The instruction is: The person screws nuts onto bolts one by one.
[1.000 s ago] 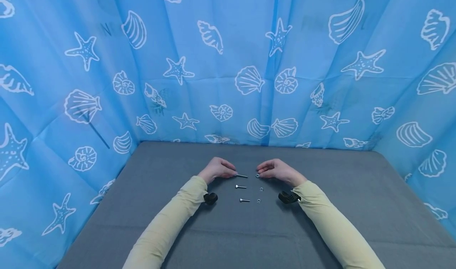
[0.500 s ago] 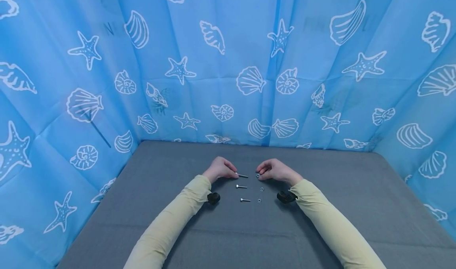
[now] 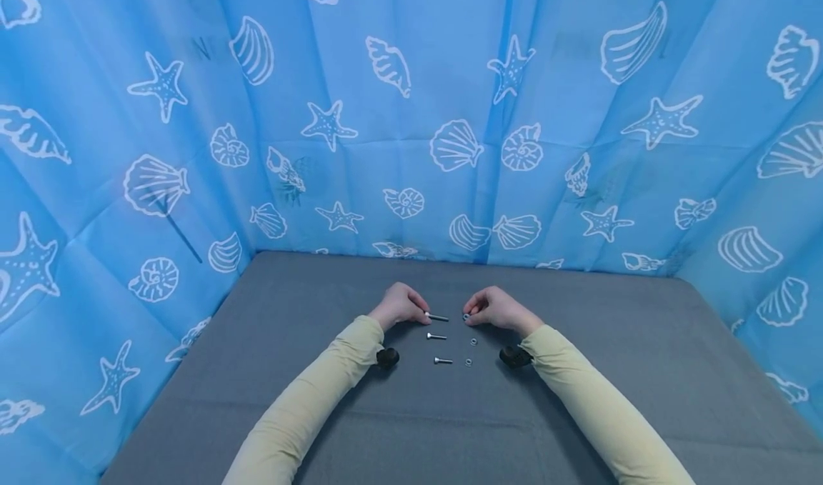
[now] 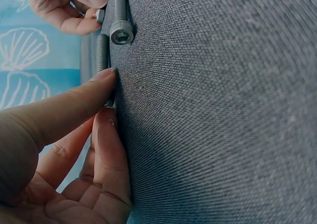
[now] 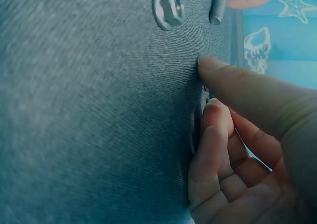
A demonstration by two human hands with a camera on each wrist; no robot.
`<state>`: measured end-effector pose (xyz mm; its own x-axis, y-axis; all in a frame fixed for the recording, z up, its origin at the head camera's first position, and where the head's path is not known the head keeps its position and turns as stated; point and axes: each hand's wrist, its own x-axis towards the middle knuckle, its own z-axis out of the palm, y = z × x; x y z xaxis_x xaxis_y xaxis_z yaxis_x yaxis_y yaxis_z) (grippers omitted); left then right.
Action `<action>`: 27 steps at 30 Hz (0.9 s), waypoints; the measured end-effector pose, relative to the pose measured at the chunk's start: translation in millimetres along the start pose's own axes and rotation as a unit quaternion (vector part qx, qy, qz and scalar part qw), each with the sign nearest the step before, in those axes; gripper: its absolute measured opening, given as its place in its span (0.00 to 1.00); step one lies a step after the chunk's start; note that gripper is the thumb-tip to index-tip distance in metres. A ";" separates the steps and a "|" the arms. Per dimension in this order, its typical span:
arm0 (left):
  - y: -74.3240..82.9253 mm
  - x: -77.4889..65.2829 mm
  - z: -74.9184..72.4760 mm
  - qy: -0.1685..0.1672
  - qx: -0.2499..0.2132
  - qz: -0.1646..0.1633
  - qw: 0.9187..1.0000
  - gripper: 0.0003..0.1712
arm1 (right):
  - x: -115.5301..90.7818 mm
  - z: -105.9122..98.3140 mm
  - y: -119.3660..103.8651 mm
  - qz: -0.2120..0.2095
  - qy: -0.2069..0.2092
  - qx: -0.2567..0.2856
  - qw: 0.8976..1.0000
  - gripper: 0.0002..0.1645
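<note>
My left hand [image 3: 401, 305] pinches the head end of a bolt [image 4: 102, 53] between thumb and fingers, low over the grey cloth. The bolt's threaded shank points right, toward my right hand [image 3: 498, 308]. That hand pinches a small nut [image 4: 100, 16] at its fingertips, a short gap from the bolt's end. Nearer the body lie a socket-head bolt [image 4: 121, 30] and another bolt [image 3: 443, 361], both pointing right. To their right are a flange nut [image 5: 169, 10] and a second loose nut [image 3: 469, 362]. In the right wrist view, my fingers mostly hide the pinched nut.
Grey cloth [image 3: 411, 428] covers the table. A blue curtain [image 3: 411, 163] with white shells and starfish hangs behind it and along both sides. Black wrist cameras, such as the left one [image 3: 387, 358], sit close above the cloth beside the loose hardware.
My left hand has shifted slightly right and its fingers have settled around the bolt's head end. My right hand stays nearly in place at the nut. The head view has drifted a little.
</note>
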<state>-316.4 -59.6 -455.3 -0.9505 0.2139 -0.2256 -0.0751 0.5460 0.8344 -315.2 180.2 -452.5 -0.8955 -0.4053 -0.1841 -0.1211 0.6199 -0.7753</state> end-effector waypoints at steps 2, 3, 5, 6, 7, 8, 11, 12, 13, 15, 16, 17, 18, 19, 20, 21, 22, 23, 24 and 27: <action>-0.1 0.3 -0.2 0.000 0.000 -0.002 1.000 0.07 | 0.3 0.5 -0.7 -0.002 0.001 -0.012 1.000 0.06; 0.2 0.3 -0.3 0.000 -0.001 -0.002 1.000 0.07 | 0.5 0.6 -1.3 -0.001 0.002 -0.017 1.000 0.06; 0.8 0.0 -0.5 0.002 0.001 -0.003 1.000 0.06 | 1.0 0.4 -2.7 -0.002 0.005 -0.024 1.000 0.05; 1.1 -0.4 -0.6 0.003 0.002 -0.003 1.000 0.06 | 1.3 0.3 -3.5 -0.001 0.007 -0.026 1.000 0.05; 1.4 -0.6 -0.6 0.005 0.004 -0.002 1.000 0.06 | 1.7 0.1 -4.0 -0.002 0.008 -0.028 1.000 0.04; 1.4 -0.7 -0.4 0.006 0.007 -0.002 1.000 0.06 | 1.9 0.0 -4.5 -0.003 0.008 -0.031 0.999 0.04; 0.4 -0.5 0.6 0.006 0.008 -0.004 1.000 0.06 | 2.6 -1.1 -2.3 -0.005 0.006 -0.030 1.000 0.04; -0.2 -0.2 0.9 0.006 0.010 -0.003 1.000 0.06 | 2.4 -1.9 -1.1 -0.007 0.005 -0.028 1.000 0.04; -0.2 0.5 1.3 0.006 0.010 -0.002 1.000 0.06 | 1.7 -3.3 0.3 -0.009 0.005 -0.025 1.000 0.04; -0.2 1.5 1.5 0.005 0.009 -0.002 1.000 0.06 | 0.0 -6.1 3.5 -0.016 0.004 -0.014 1.000 0.04; -0.1 2.0 1.5 0.005 0.007 -0.003 1.000 0.06 | -1.0 -7.5 4.9 -0.022 0.002 -0.006 1.000 0.05; 0.1 2.2 1.2 0.004 0.007 -0.004 1.000 0.06 | -1.8 -8.6 6.0 -0.027 0.001 0.000 1.000 0.06; 0.2 2.5 0.7 0.003 0.006 -0.004 1.000 0.06 | -2.7 -9.7 6.8 -0.028 0.001 0.007 1.000 0.07; 0.2 2.6 0.3 0.001 0.001 -0.006 1.000 0.06 | -3.2 -10.4 8.0 -0.029 0.001 0.016 0.999 0.08; 0.1 2.8 -0.1 -0.001 -0.004 -0.008 1.000 0.06 | -3.7 -11.2 9.1 -0.029 0.000 0.025 0.999 0.09; 0.4 2.8 -0.5 -0.004 -0.010 -0.009 1.000 0.06 | -4.2 -12.0 10.2 -0.029 -0.002 0.037 0.999 0.10; 0.5 2.8 -1.0 -0.007 -0.015 -0.008 1.000 0.06 | -4.8 -12.8 11.2 -0.029 -0.004 0.047 0.998 0.11; 0.7 2.6 -1.5 -0.009 -0.020 -0.007 1.000 0.06 | -5.4 -13.5 11.9 -0.025 -0.006 0.058 0.998 0.12; 0.7 2.4 -1.9 -0.012 -0.026 -0.007 1.000 0.06 | -6.2 -13.9 12.4 -0.020 -0.009 0.073 0.997 0.13; 1.2 -0.4 -3.0 -0.020 -0.042 -0.005 0.999 0.07 | -9.5 -15.0 11.8 -0.013 -0.022 0.110 0.994 0.17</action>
<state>-317.0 -61.4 -452.7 -0.9371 0.2412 -0.2523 -0.1111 0.4791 0.8707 -314.6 201.4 -450.8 -0.8734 -0.4504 -0.1851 -0.0425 0.4491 -0.8924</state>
